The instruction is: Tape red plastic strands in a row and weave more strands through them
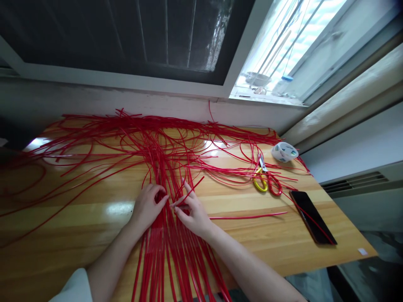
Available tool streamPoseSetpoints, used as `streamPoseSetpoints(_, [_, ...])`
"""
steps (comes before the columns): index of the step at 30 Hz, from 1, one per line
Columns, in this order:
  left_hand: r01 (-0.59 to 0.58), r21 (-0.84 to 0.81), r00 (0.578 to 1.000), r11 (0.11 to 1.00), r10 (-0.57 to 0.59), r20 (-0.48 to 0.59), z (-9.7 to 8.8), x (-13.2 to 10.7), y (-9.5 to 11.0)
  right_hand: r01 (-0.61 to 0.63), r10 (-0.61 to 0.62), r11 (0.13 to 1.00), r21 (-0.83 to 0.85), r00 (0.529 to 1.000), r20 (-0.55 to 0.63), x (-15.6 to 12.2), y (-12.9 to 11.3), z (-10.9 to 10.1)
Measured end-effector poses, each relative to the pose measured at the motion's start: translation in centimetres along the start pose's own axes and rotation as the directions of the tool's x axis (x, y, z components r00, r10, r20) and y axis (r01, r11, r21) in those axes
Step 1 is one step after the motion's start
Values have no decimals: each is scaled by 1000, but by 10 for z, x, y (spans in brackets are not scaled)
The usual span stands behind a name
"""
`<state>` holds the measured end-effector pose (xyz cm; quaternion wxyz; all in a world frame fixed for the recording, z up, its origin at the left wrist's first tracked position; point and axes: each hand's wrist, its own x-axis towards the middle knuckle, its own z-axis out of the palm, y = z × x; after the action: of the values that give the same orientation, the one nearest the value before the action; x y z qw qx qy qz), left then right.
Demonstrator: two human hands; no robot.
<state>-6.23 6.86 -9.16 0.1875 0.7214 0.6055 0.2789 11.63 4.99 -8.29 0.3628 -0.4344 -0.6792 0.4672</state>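
Many thin red strands (pixel 176 251) run from the near edge of the wooden table up to a crossing under my hands, then fan out beyond it. My left hand (pixel 150 205) rests at the left side of the crossing, thumb and fingers closed around some red strands. My right hand (pixel 192 209) is at the right side, its fingers bent and pinching a red strand whose end sticks up past the knuckles. Clear tape (pixel 155 240) lies over the strands just below my left hand. How the strands cross between my fingers is partly hidden.
A loose pile of red strands (pixel 151 122) spreads along the table's back edge. Scissors (pixel 266 178) with yellow and red handles lie to the right, near a tape roll (pixel 284 152) and a black phone (pixel 313 218). The wooden table (pixel 245 235) stands against a windowed wall.
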Motion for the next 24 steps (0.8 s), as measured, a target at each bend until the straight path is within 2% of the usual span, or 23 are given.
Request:
streamPoseSetpoints(4, [3, 40, 1000, 999, -3, 10, -1, 0, -2, -17, 17, 1000, 0, 1000, 11, 1, 1, 0])
streamPoseSetpoints(10, [78, 115, 996, 990, -82, 28, -1, 2, 4, 40, -40, 998, -54, 999, -11, 1, 2, 1])
streamPoseSetpoints(13, [76, 117, 995, 990, -83, 52, 0, 4, 5, 51, -51, 997, -66, 999, -3, 2, 3, 1])
streamPoseSetpoints(17, [103, -35, 992, 994, -100, 76, -1, 4, 2, 56, -55, 998, -35, 998, 31, 1, 4, 1])
streamPoseSetpoints(21, [168, -254, 984, 952, -146, 104, -6, 0, 0, 13, -14, 1000, 22, 999, 48, 4, 6, 1])
streamPoseSetpoints(24, [105, -418, 992, 902, -68, 102, -11, -5, 5, -28, 28, 999, -27, 999, 29, 8, 7, 2])
